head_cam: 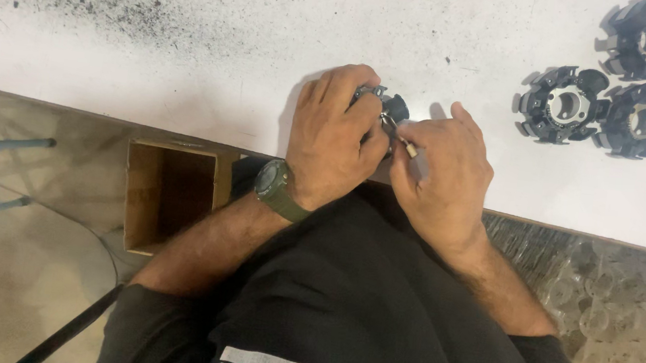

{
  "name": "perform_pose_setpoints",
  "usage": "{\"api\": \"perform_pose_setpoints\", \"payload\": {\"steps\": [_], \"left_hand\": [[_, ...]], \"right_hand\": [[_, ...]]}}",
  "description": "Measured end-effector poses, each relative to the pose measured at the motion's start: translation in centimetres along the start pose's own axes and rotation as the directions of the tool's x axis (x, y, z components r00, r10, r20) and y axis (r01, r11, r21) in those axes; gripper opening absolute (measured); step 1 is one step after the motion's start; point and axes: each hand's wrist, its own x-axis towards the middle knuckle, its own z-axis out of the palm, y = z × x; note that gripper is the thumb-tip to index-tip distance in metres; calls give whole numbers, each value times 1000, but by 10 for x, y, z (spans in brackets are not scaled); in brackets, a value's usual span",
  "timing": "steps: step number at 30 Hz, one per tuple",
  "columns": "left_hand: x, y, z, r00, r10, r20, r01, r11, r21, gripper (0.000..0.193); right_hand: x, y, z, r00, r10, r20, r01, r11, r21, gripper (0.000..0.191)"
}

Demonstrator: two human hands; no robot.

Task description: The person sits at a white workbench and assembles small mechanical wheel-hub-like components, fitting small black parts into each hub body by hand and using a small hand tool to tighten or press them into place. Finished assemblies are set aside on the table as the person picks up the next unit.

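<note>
The left hand (332, 138) clenches a black plastic part (386, 108) at the white table's (190, 69) near edge, mostly hiding it. The right hand (446, 171) pinches what may be a small pin (406, 146) against it. Three similar parts (605, 92) sit well apart; a cardboard box (168, 192) stands below.

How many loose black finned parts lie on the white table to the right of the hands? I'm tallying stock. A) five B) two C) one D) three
D: three black finned parts lie clustered at the table's upper right, away from both hands.
</note>
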Motion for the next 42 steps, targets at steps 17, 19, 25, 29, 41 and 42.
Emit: {"api": "perform_pose_setpoints", "payload": {"steps": [17, 19, 25, 29, 41, 42], "left_hand": [[7, -3, -24, 996, 77, 34, -80, 994, 78, 20], [11, -4, -23, 993, 103, 50, -109, 984, 139, 13], [17, -8, -33, 972, 166, 167, -195, 965, 176, 9], [19, -4, -37, 934, 209, 290, -252, 960, 121, 14], [17, 5, -37, 978, 22, 205, -16, 999, -32, 14], [16, 4, -37, 978, 18, 208, -10, 999, -39, 14]], "right_hand": [[2, 4, 0, 998, 49, -50, -47, 998, 48, 23], [2, 7, 3, 998, 53, -46, -50, 997, 53, 23], [0, 9, 4, 997, 56, -45, -53, 997, 59, 24], [1, 11, 4, 999, 40, -23, -39, 998, 57, 25], [-8, 10, 9, 994, -49, -98, 56, 996, 72, 28], [-8, 10, 9, 994, -53, -94, 59, 996, 63, 28]]}}
